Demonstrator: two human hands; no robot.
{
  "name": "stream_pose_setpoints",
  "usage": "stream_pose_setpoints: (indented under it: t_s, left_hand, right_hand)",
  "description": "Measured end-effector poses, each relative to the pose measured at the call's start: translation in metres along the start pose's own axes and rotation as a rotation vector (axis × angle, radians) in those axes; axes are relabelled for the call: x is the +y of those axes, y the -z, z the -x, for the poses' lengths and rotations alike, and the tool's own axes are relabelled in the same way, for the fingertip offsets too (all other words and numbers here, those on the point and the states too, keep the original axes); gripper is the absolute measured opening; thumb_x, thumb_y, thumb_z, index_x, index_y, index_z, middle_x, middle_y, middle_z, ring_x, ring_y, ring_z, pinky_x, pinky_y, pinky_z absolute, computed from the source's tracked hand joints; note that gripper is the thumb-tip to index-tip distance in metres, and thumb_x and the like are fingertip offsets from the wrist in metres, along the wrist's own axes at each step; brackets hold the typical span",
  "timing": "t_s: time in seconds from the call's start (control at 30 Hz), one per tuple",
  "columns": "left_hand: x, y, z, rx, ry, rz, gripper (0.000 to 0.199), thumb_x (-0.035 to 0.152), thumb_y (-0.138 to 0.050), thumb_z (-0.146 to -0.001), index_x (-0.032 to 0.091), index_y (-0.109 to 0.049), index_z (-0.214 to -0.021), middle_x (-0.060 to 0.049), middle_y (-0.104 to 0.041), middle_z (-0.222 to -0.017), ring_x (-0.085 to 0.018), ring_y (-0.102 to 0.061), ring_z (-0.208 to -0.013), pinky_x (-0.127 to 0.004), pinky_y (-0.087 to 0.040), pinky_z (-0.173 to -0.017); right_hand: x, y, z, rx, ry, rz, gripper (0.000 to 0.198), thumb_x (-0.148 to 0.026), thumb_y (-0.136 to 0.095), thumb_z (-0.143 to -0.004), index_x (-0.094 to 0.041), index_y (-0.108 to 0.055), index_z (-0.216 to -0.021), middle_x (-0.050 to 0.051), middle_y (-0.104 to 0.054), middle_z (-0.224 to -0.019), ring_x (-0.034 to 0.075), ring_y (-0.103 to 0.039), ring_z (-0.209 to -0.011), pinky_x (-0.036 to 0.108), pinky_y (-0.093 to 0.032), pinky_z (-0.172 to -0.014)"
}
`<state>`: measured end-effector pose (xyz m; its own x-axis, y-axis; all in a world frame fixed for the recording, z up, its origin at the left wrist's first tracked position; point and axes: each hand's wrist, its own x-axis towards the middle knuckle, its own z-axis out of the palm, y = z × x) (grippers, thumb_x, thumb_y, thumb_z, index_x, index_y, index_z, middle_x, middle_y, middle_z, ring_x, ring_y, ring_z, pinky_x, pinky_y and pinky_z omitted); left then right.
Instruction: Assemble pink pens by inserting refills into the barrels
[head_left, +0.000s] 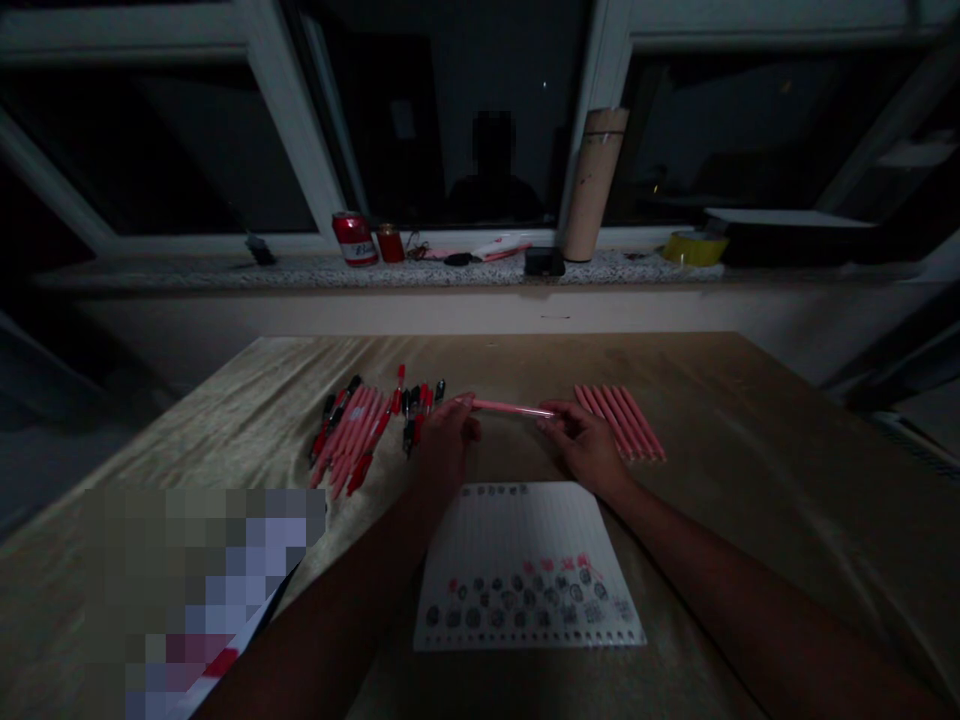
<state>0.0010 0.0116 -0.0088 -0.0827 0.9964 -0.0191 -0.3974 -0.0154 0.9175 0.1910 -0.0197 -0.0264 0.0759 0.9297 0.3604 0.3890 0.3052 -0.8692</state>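
A slim pink pen [510, 408] is held level between both hands, above the top edge of a lined notepad sheet [517, 530]. My left hand [448, 430] is closed on the pen's left end, and my right hand [583, 438] pinches its right end. Just right of my right hand, several similar pink pens [622, 422] lie side by side in a slanted row. Left of my left hand is a loose pile of pink pens [352, 435], with red and black pens or caps [420, 405] around it. The sheet carries black and red scribbled marks.
A windowsill [465, 272] runs behind the cloth-covered table [712, 560]. On it stand a red can [354, 240], a small red jar [390, 243], a tall cardboard tube [596, 185] and a yellow tape roll [695, 248]. A blurred-out item [255, 580] lies at the front left.
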Motion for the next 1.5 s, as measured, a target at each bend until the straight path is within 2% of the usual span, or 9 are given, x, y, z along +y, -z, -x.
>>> stream_pose_setpoints:
  t_s: [0.1,0.2,0.43,0.67,0.8,0.97,1.17,1.37,1.5]
  left_hand:
    - [-0.001,0.002,0.0,-0.014,-0.003,-0.022,0.032,0.037,-0.067,-0.065,0.013,-0.061,-0.085,0.004,-0.052,-0.054,-0.006,-0.047,-0.045,-0.018,-0.034,-0.045]
    - [-0.003,0.004,-0.001,-0.061,-0.007,-0.042,0.036,0.038,-0.066,-0.066,0.012,-0.061,-0.09,0.004,-0.053,-0.053,-0.007,-0.048,-0.046,-0.019,-0.035,-0.046]
    - [-0.002,0.004,0.0,-0.109,0.019,-0.036,0.035,0.038,-0.066,-0.066,0.012,-0.062,-0.09,0.004,-0.053,-0.052,-0.006,-0.048,-0.045,-0.018,-0.036,-0.047]
    - [-0.002,0.004,-0.001,-0.063,0.009,0.002,0.031,0.035,-0.066,-0.067,0.013,-0.062,-0.088,0.005,-0.053,-0.05,-0.006,-0.048,-0.045,-0.018,-0.035,-0.047]
    - [-0.001,0.004,0.001,-0.075,0.037,0.006,0.032,0.034,-0.068,-0.065,0.013,-0.062,-0.088,0.005,-0.053,-0.051,-0.006,-0.048,-0.045,-0.018,-0.035,-0.046]
    - [-0.001,0.004,0.0,-0.09,0.042,0.015,0.033,0.034,-0.07,-0.064,0.011,-0.064,-0.088,0.004,-0.053,-0.052,-0.006,-0.048,-0.045,-0.018,-0.035,-0.046]
    - [-0.002,0.004,-0.001,-0.052,0.044,0.08,0.031,0.032,-0.07,-0.063,0.012,-0.064,-0.085,0.005,-0.052,-0.05,-0.005,-0.046,-0.044,-0.017,-0.033,-0.045]
    - [-0.002,0.004,0.0,-0.075,0.05,0.005,0.032,0.033,-0.069,-0.064,0.012,-0.065,-0.087,0.003,-0.054,-0.049,-0.007,-0.048,-0.045,-0.018,-0.034,-0.047]
    - [-0.002,0.004,0.0,-0.063,0.049,0.019,0.032,0.033,-0.069,-0.063,0.011,-0.064,-0.086,0.004,-0.053,-0.049,-0.006,-0.047,-0.044,-0.018,-0.034,-0.046]
  right_hand:
    - [-0.003,0.001,0.0,-0.018,-0.027,-0.033,0.033,-0.047,-0.058,-0.079,-0.016,-0.064,-0.09,0.002,-0.062,-0.071,0.015,-0.055,-0.062,0.024,-0.041,-0.055]
    - [-0.008,0.004,0.001,-0.049,-0.052,-0.037,0.034,-0.05,-0.052,-0.082,-0.017,-0.061,-0.079,-0.001,-0.055,-0.06,0.012,-0.049,-0.053,0.022,-0.036,-0.048]
    - [-0.008,0.004,0.003,-0.114,-0.118,-0.141,0.05,-0.057,-0.034,-0.088,-0.019,-0.047,-0.06,-0.004,-0.044,-0.047,0.01,-0.041,-0.043,0.022,-0.033,-0.045]
    - [-0.009,0.004,0.002,-0.083,-0.024,-0.065,0.036,-0.053,-0.045,-0.085,-0.019,-0.053,-0.079,-0.002,-0.05,-0.062,0.012,-0.047,-0.056,0.022,-0.036,-0.05]
    - [-0.011,0.004,0.003,-0.102,-0.015,0.014,0.042,-0.052,-0.039,-0.089,-0.019,-0.046,-0.063,-0.003,-0.043,-0.053,0.012,-0.043,-0.051,0.023,-0.033,-0.049]
    - [-0.007,0.003,0.005,-0.129,-0.083,-0.104,0.051,-0.054,-0.031,-0.09,-0.019,-0.044,-0.056,-0.003,-0.041,-0.047,0.011,-0.04,-0.044,0.024,-0.031,-0.046]
    - [-0.01,0.003,0.002,-0.066,0.028,-0.036,0.03,-0.05,-0.048,-0.085,-0.02,-0.051,-0.081,-0.004,-0.046,-0.062,0.012,-0.044,-0.057,0.022,-0.032,-0.051]
    - [-0.006,0.004,0.004,-0.104,0.014,0.035,0.046,-0.05,-0.036,-0.09,-0.019,-0.043,-0.056,-0.003,-0.039,-0.051,0.012,-0.041,-0.051,0.024,-0.03,-0.05]
    - [-0.007,0.004,0.004,-0.085,-0.026,-0.017,0.043,-0.049,-0.036,-0.09,-0.019,-0.049,-0.063,-0.003,-0.045,-0.054,0.013,-0.045,-0.052,0.024,-0.033,-0.051]
